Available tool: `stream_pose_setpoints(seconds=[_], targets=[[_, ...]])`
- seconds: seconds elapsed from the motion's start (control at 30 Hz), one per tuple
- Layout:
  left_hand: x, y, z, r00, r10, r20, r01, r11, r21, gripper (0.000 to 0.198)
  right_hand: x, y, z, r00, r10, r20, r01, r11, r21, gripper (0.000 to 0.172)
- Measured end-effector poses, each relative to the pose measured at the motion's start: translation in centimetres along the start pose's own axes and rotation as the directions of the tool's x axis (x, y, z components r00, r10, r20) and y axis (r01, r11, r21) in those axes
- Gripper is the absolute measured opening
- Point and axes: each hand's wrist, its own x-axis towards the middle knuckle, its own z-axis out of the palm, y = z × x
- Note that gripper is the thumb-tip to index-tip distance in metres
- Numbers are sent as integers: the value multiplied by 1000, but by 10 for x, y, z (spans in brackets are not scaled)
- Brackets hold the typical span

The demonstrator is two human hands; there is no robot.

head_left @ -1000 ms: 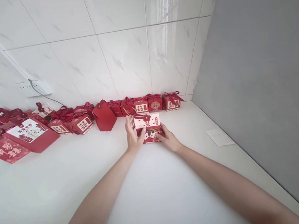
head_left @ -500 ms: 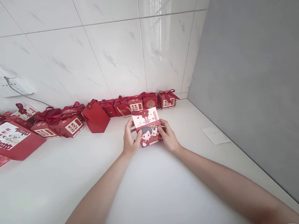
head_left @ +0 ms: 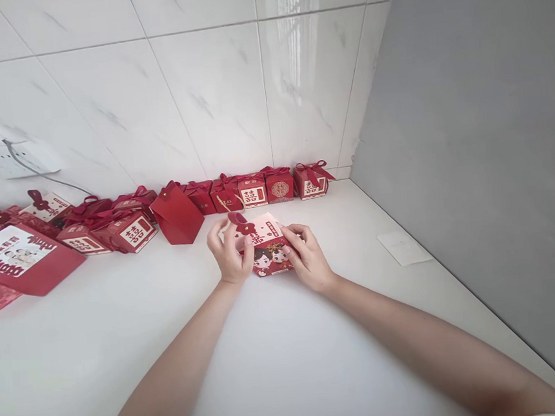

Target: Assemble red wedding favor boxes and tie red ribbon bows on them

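The right hand has its fingers clamped on the right side of a pink-and-red gift box, before ribbon-tied boxes on the desk; the left hand's fingers curl at its left edge, grip unclear.

A small paper gift box is being held from both sides, its printed front being tilted upward — pale pink above, red with two cartoon heads below — while a dark red flower is being displayed at its upper left, near mid-table.
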Motion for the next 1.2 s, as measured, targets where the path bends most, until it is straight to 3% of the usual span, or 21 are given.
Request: stream_pose_setpoints(seconds=[0.1, 0.33, 0.4, 0.47, 0.53, 0.63, 0.7, 0.83, 1.2], targets=[[7, 6, -2, 998, 57, 7, -57, 990, 127, 40, 0, -5, 0, 1000, 9, 0, -9, 1000, -13, 48], [0, 6, 1, 994, 46, 100, -53, 996, 73, 52, 3, -5, -2, 992, 121, 41, -124, 989, 82, 49], [-4, 5, 3, 993, 12, 116, -13, 1000, 13, 61, 3, -3, -1, 986, 163, 37, -167, 978, 127, 49], [-6, 6, 5, 986, -97, 134, 112, 987, -112, 72, 3, 0, 2, 970, 239, 35, -241, 950, 201, 52], [-9, 5, 8, 936, -270, 225, 326, 907, -266, 75, 4, 6, 4, 938, 345, 34, -338, 891, 302, 56], [-12, 2, 13, 741, -414, 528, 632, 696, -342, 60, 7, 16, 5, 887, 460, 35, -429, 794, 432, 62], [-14, -1, 16, 643, -408, 649, 713, 627, -312, 59, 8, 22, 6, 852, 521, 52, -477, 733, 484, 69], [-18, -6, 20, 606, -403, 686, 743, 593, -309, 61, 9, 28, 7, 784, 613, 93, -576, 664, 476, 67], [-21, -11, 23, 535, -441, 721, 819, 479, -315, 68, 11, 22, 3, 813, 573, 100, -558, 721, 411, 51]])
